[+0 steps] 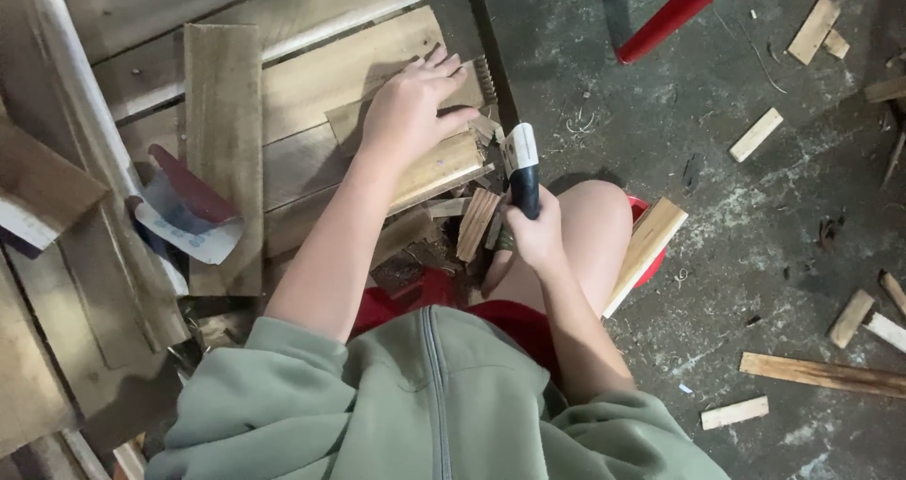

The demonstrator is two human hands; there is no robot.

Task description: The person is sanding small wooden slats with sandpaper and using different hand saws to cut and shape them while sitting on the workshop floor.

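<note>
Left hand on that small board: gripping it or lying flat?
Lying flat. The left hand rests palm down on the small board, fingers spread over its top, not curled under an edge. The right hand grips a black-handled tool.

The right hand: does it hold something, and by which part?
Yes. The right hand grips a tool by its black handle; the white end points up. What kind of tool it is cannot be told. The left hand presses flat on a wooden board.

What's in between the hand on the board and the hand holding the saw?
In the head view, small wood scraps lie between the left hand on the board and the right hand gripping the saw handle.
</note>
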